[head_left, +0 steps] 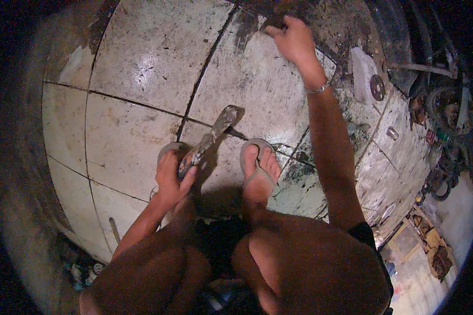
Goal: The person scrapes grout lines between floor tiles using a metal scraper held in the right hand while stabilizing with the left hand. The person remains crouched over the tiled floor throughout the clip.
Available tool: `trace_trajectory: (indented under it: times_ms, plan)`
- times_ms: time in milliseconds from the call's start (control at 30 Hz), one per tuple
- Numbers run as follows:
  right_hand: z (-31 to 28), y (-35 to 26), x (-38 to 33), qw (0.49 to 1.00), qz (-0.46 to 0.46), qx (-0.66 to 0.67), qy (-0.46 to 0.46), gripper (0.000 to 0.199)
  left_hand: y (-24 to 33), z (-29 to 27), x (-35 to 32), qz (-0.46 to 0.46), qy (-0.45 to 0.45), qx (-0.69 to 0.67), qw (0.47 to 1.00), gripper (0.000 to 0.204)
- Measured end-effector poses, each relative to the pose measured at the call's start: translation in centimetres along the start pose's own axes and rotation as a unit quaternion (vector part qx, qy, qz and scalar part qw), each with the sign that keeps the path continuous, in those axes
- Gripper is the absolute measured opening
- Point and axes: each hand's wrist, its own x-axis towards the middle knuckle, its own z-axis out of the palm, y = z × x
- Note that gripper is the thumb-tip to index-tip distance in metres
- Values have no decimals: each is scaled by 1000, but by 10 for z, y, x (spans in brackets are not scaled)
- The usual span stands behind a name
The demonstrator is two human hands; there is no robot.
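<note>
My left hand (169, 179) is closed around one end of a long, narrow, grimy metal piece (213, 134), whose exact kind I cannot make out. Its broader, flat far end points away from me, above the floor in front of my feet. My right arm stretches far ahead, and my right hand (295, 41) is down at the edge of a dark, stained patch. Thumb and fingers there close on something dark (270, 23), too dim to name. A bracelet (318, 88) circles my right wrist.
Stained pale floor tiles (136, 126) lie around my sandalled feet (260, 170). At the right are a dark round disc with holes (377, 87), a pale strip (361, 73), a small metal cylinder (392, 133) and cluttered dark machine parts (452, 113). A thin rod (114, 229) lies at the lower left.
</note>
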Motion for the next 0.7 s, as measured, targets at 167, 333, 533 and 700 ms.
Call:
trace_trajectory:
  times_ms: [167,333,533,700]
  plan:
    - [-5,0,-5,999,7,-34,17,54,-1,0,-4,-25,-17,4,1000,37]
    - [-9,-4,-7,998,30,-33,45,43,-2,-1,-7,-46,-39,18,998,45]
    - [-15,-3,-6,999,24,-25,15,50,1,-1,-6,-48,-31,23,998,44]
    - [-11,-1,-8,1000,2,-22,20,51,2,-4,-4,-31,-37,12,999,43]
